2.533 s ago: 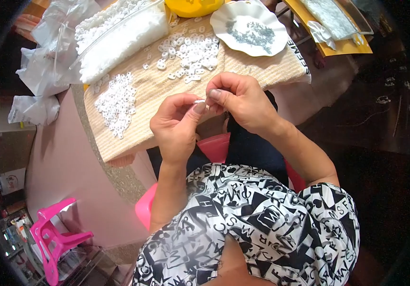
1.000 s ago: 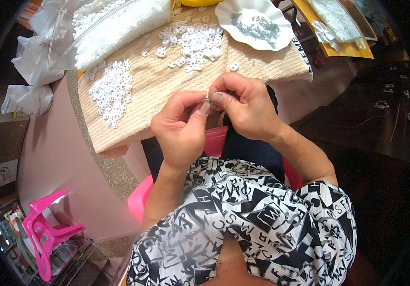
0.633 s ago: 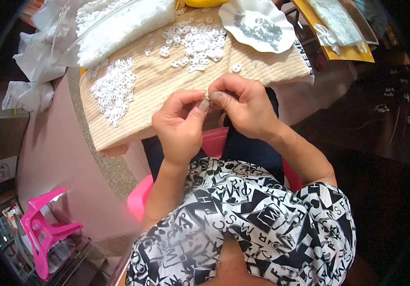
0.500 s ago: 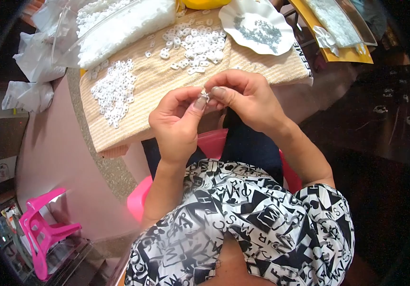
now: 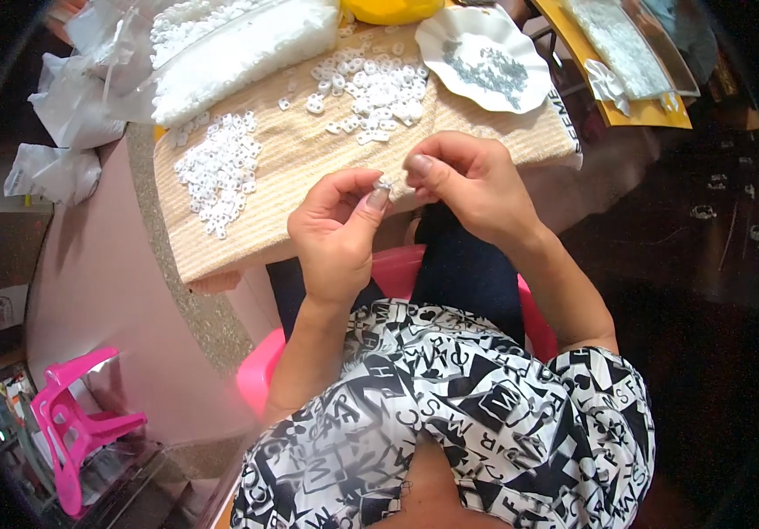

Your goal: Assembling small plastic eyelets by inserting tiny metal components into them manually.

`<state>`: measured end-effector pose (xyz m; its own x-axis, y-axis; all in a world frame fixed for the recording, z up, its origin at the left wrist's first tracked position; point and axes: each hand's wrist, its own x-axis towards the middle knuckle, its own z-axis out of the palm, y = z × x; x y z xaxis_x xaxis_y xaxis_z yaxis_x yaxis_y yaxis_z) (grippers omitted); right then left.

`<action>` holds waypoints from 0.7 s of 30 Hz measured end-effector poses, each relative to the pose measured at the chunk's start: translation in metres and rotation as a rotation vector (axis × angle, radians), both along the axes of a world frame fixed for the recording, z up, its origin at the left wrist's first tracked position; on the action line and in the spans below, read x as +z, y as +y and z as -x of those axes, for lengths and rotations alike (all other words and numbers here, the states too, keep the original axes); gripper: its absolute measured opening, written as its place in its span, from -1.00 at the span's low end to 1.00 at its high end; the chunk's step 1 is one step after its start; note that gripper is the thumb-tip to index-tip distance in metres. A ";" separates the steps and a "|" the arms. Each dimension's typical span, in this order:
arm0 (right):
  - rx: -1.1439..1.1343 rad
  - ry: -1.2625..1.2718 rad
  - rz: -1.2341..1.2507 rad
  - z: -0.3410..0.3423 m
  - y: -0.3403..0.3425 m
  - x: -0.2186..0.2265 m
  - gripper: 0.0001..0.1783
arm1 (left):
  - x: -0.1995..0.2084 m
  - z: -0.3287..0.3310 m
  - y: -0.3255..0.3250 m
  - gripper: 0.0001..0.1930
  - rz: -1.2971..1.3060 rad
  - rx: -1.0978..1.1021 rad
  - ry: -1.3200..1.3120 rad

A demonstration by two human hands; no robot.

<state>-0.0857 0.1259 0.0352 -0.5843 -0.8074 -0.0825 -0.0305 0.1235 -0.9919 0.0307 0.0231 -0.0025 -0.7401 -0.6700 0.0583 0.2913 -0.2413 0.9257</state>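
My left hand (image 5: 333, 231) pinches a tiny white plastic piece (image 5: 385, 184) between thumb and forefinger, above the near edge of the cloth-covered table (image 5: 278, 145). Just to its right, a small gap away, my right hand (image 5: 478, 189) has thumb and forefinger pressed together; anything between them is too small to make out. Loose white plastic pieces with holes lie in a left pile (image 5: 216, 172) and a far middle pile (image 5: 375, 88). A white scalloped plate (image 5: 534, 86) at the far right holds small dark grey bits.
At the back left lies a clear bag (image 5: 247, 69) full of white pieces, beside crumpled plastic bags (image 5: 75, 106). Something yellow (image 5: 392, 9) sits at the far edge. Another filled clear bag (image 5: 617, 53) rests on a yellow surface (image 5: 657, 113). A pink stool (image 5: 71, 432) stands lower left.
My hands were together at the small white piece; the right has drawn away to the right, leaving a gap. The left keeps the piece. The whole view has shifted slightly.
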 end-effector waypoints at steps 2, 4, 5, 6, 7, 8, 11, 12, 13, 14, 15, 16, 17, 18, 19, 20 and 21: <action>-0.069 0.101 0.014 0.006 0.001 -0.008 -0.82 | -0.004 0.001 -0.003 -0.86 -0.037 -0.004 0.011; -0.152 0.188 0.078 0.012 -0.004 -0.015 -0.84 | -0.008 0.003 -0.006 -0.84 -0.220 0.011 0.075; -0.150 0.192 0.081 0.015 -0.010 -0.012 -0.84 | -0.007 0.002 -0.008 -0.84 -0.217 0.013 0.080; -0.133 0.365 0.059 0.019 -0.016 -0.009 -0.85 | -0.006 0.002 -0.010 -0.85 -0.285 0.012 0.095; -0.116 0.537 0.037 0.023 -0.024 -0.007 -0.86 | -0.005 0.002 -0.012 -0.85 -0.353 0.010 0.109; -0.099 0.593 -0.001 0.028 -0.035 -0.007 -0.87 | -0.005 0.001 -0.014 -0.85 -0.352 0.009 0.115; -0.033 0.894 -0.004 0.052 -0.071 -0.018 -0.87 | -0.005 0.000 -0.017 -0.85 -0.386 0.027 0.132; -0.049 0.949 -0.050 0.059 -0.081 -0.023 -0.86 | -0.007 0.000 -0.019 -0.85 -0.376 0.025 0.139; -0.065 1.003 -0.098 0.065 -0.091 -0.028 -0.85 | -0.008 0.000 -0.020 -0.85 -0.366 0.023 0.147; -0.071 1.007 -0.113 0.066 -0.103 -0.031 -0.86 | -0.007 0.000 -0.023 -0.85 -0.363 0.029 0.149; -0.071 1.011 -0.112 0.066 -0.113 -0.035 -0.86 | -0.007 -0.001 -0.025 -0.85 -0.367 0.040 0.162; -0.082 1.073 -0.233 0.066 -0.121 -0.040 -0.86 | -0.006 -0.001 -0.026 -0.85 -0.371 0.051 0.175; -0.089 1.132 -0.353 0.067 -0.128 -0.044 -0.86 | -0.007 -0.003 -0.028 -0.85 -0.370 0.054 0.177; -0.009 1.138 -0.377 0.069 -0.133 -0.046 -0.86 | -0.007 -0.003 -0.029 -0.85 -0.374 0.057 0.182; -0.008 1.139 -0.376 0.069 -0.135 -0.049 -0.86 | -0.007 -0.004 -0.029 -0.85 -0.379 0.058 0.186; -0.018 1.149 -0.380 0.066 -0.136 -0.049 -0.85 | -0.007 -0.004 -0.030 -0.85 -0.380 0.059 0.187; -0.029 1.158 -0.385 0.064 -0.136 -0.049 -0.83 | -0.007 -0.004 -0.030 -0.84 -0.386 0.057 0.184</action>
<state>-0.1500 -0.0101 -0.0134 -0.4883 -0.8306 0.2676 -0.8645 0.4185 -0.2783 0.0346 -0.0067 -0.0096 -0.7018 -0.7082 -0.0767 0.4663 -0.5382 0.7021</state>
